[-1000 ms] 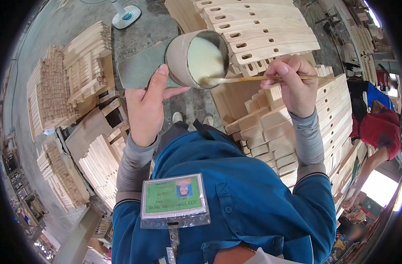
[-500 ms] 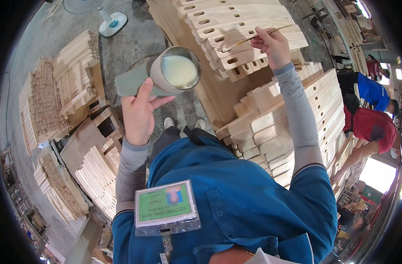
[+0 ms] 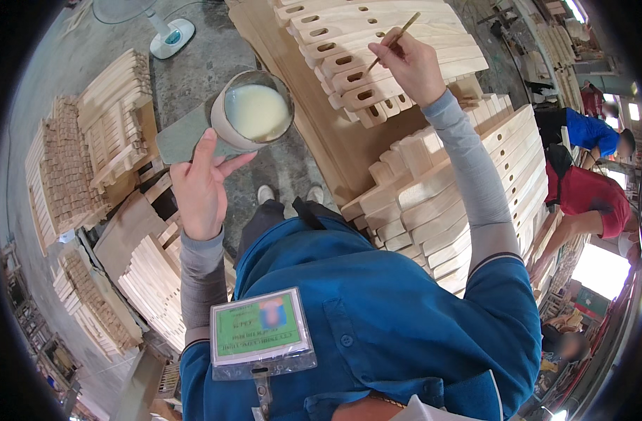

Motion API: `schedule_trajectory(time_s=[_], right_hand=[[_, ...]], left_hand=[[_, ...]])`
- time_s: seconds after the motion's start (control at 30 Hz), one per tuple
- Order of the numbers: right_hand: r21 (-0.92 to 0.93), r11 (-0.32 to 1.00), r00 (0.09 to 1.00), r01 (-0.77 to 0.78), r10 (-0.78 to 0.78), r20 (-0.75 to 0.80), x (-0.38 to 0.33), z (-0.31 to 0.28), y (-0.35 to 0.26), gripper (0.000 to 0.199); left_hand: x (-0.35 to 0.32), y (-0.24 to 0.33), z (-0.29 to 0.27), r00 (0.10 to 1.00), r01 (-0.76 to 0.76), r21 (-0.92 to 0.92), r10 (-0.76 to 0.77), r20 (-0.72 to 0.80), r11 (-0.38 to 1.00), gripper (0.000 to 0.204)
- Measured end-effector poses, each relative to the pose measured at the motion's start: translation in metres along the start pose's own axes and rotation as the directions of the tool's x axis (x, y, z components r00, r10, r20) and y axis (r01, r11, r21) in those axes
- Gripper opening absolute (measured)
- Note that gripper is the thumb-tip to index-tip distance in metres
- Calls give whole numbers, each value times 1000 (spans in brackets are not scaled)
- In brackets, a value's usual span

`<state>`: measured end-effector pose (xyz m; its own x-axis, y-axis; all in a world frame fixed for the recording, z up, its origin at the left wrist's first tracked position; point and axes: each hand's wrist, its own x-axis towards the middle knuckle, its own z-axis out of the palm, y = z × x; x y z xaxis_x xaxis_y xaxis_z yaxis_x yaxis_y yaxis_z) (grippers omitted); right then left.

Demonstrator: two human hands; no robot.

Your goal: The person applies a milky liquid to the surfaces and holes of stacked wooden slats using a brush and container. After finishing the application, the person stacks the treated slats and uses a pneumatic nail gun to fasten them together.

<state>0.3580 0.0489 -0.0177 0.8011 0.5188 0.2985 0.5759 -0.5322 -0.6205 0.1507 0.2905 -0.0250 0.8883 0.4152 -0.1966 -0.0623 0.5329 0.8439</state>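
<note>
Cup (image 3: 221,121) w/ pale liq. (image 3: 259,112) is in L hand (image 3: 203,193), above the floor (image 3: 189,85), left of the slats (image 3: 444,41); its underside's hidden. L thumb's by the cup's side, one finger stretched below; the rest are hidden behind the pad (image 3: 182,137), can't tell how they grip. R hand (image 3: 413,64) pinches the stick (image 3: 410,24) btwn thumb & fingertips, hiding its middle; tip's over a slat, contact unclear. Fan (image 3: 172,38) cut off up top.

left hand (image 3: 203,193): cup (image 3: 221,118) of pale liquid (image 3: 260,112), grey-green pad (image 3: 186,138); right hand (image 3: 410,67): thin stick (image 3: 409,23) at slotted wooden slats (image 3: 352,45).
</note>
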Motion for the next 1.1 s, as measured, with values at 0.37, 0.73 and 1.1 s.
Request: schedule_trajectory(time_s=[0.37, 0.73, 1.1], right_hand=[[168, 980, 988, -110, 89, 125, 1, 1, -12, 10], [506, 860, 995, -75, 27, 100, -23, -68, -62, 10], [730, 681, 994, -57, -26, 102, -50, -47, -95, 3]], left_hand=[[1, 2, 7, 996, -85, 56, 84, 28, 995, 20], [-3, 15, 24, 983, -158, 163, 139, 122, 974, 25], [-11, 28, 43, 971, -179, 125, 154, 185, 976, 24]])
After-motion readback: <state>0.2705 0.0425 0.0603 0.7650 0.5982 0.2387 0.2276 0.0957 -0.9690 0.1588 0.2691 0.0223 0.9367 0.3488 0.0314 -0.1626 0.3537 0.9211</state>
